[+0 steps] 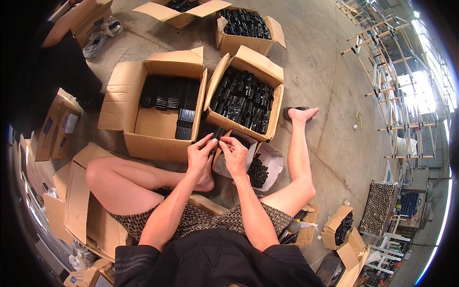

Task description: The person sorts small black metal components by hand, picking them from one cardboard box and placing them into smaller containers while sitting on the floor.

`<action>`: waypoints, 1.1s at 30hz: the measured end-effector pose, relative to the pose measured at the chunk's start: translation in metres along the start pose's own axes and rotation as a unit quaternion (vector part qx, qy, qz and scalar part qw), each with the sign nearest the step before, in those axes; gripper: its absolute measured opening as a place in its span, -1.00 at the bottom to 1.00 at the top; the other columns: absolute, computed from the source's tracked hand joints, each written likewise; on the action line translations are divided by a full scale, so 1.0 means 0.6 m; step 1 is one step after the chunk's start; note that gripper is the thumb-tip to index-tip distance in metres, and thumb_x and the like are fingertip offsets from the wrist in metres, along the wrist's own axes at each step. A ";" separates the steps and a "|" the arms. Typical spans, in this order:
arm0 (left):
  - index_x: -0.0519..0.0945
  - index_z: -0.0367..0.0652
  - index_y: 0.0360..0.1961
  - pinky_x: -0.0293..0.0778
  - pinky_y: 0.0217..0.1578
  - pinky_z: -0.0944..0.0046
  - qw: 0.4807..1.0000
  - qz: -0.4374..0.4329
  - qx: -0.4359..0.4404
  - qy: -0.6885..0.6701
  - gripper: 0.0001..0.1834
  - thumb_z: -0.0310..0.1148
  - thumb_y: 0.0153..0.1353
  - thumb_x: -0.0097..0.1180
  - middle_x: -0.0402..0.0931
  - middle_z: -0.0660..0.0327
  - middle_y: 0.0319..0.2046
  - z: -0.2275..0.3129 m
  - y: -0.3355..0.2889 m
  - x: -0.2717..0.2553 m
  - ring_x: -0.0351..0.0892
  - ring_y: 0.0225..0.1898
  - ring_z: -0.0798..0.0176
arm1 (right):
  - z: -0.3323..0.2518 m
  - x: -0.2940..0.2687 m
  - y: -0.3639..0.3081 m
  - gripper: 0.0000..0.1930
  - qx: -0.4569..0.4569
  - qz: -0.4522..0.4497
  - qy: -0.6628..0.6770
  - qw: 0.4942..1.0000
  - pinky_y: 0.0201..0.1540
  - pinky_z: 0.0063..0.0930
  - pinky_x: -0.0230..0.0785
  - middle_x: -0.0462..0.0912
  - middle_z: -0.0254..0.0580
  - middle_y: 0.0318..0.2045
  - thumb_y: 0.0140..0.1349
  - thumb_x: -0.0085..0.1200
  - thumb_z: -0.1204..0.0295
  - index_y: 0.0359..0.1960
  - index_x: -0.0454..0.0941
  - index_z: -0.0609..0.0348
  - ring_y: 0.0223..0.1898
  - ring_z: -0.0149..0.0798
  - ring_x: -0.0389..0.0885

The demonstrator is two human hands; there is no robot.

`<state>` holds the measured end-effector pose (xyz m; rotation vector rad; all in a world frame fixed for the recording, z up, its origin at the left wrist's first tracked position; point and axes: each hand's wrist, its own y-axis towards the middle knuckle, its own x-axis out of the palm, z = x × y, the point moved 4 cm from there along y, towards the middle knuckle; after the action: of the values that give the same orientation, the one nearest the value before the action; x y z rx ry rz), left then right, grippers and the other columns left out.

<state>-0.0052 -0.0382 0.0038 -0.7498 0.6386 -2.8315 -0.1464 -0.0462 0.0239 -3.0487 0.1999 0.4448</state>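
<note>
Left of the hands (200, 155), a lettered carton (56, 115) bears a white label (71, 123).

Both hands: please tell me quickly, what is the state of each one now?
Left hand: closed, holding a black part.
Right hand: closed, pinching at the same part; any separate small piece cannot be told.

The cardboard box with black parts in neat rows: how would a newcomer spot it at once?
On the concrete floor, beyond the person's left hand, the open left box stands beside the open right box. Pick the left box: its black parts lie in neat rows, leaving a bare cardboard patch, whereas the right box is filled wall to wall.
</note>
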 end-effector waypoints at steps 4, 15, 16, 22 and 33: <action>0.60 -0.36 0.14 0.51 -0.20 0.45 1.000 0.013 -0.005 0.004 -0.59 -0.44 0.29 0.26 0.69 0.21 -0.22 0.007 -0.004 0.004 0.59 -0.24 0.48 | 0.008 0.006 0.003 -0.77 0.053 -0.018 0.051 0.997 -0.30 -0.46 0.56 0.71 -0.06 -0.40 0.36 0.17 0.40 -0.17 0.63 0.40 -0.39 -0.34 0.71; 0.61 -0.31 0.14 0.50 -0.22 0.47 1.000 -0.010 0.009 0.006 -0.60 -0.44 0.29 0.26 0.68 0.23 -0.21 -0.004 -0.005 0.007 0.57 -0.23 0.49 | -0.002 0.005 -0.005 -0.64 -0.001 0.014 -0.111 0.994 -0.32 -0.20 0.50 0.66 0.08 -0.50 0.46 0.01 0.23 -0.31 0.56 0.36 -0.43 -0.01 0.69; 0.61 -0.31 0.14 0.50 -0.22 0.47 1.000 -0.010 0.006 -0.002 -0.60 -0.44 0.29 0.26 0.68 0.23 -0.21 -0.004 -0.006 0.008 0.57 -0.23 0.49 | -0.007 0.006 -0.009 -0.64 -0.004 0.014 -0.110 0.994 -0.31 -0.18 0.50 0.66 0.09 -0.49 0.46 0.01 0.23 -0.29 0.56 0.36 -0.41 0.00 0.70; 0.61 -0.31 0.14 0.51 -0.23 0.46 0.999 -0.015 -0.005 -0.033 -0.60 -0.42 0.29 0.26 0.68 0.22 -0.22 0.001 -0.004 0.010 0.58 -0.25 0.49 | 0.018 -0.003 0.005 -0.72 0.056 -0.084 -0.142 0.985 -0.30 -0.18 0.49 0.68 0.11 -0.38 0.41 0.08 0.28 -0.12 0.52 0.31 -0.36 0.05 0.69; 0.62 -0.28 0.14 0.50 -0.24 0.47 1.000 -0.014 0.007 0.019 -0.61 -0.44 0.29 0.26 0.68 0.27 -0.26 -0.010 -0.003 0.008 0.57 -0.28 0.50 | 0.002 -0.014 0.001 -0.66 0.037 -0.055 -0.112 0.991 -0.34 -0.21 0.47 0.66 0.07 -0.51 0.46 0.00 0.22 -0.25 0.54 0.32 -0.44 0.01 0.69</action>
<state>-0.0125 -0.0359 0.0019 -0.7100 0.6171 -2.8786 -0.1548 -0.0455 0.0250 -2.8894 0.0371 0.7475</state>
